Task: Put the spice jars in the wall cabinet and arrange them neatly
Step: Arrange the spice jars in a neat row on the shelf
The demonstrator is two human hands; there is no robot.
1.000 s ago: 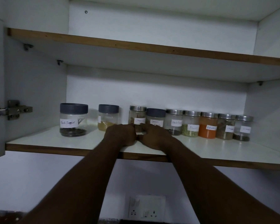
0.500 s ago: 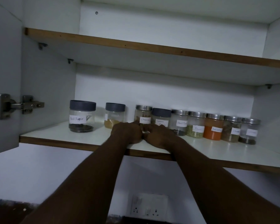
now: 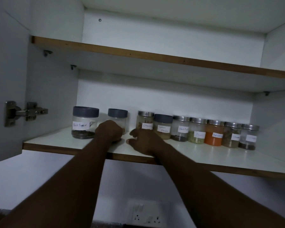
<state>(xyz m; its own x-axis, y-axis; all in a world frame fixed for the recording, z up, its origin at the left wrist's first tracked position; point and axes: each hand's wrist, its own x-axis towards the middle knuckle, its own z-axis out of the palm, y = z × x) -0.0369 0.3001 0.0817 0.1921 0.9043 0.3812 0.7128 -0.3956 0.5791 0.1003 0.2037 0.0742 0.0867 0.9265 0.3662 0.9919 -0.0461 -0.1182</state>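
A row of labelled spice jars stands at the back of the lower cabinet shelf. From the left come a wide grey-lidded Black Pepper jar and a smaller grey-lidded jar. After a gap stand a steel-lidded Cinnamon jar, a grey-lidded Garam Masala jar and several steel-lidded jars, one holding orange powder. My left hand curls around the lower part of the smaller grey-lidded jar and hides its label. My right hand rests on the shelf before the Cinnamon jar, fingers apart, holding nothing.
An upper shelf spans the cabinet above the jars. The open door with its metal hinge is at the left. A wall socket plate sits below the cabinet, between my forearms.
My hands, pressed together in front of the Cinnamon jar before, have parted. The left hand moved left onto the smaller grey-lidded jar, and the right hand's fingers opened. The camera came closer.
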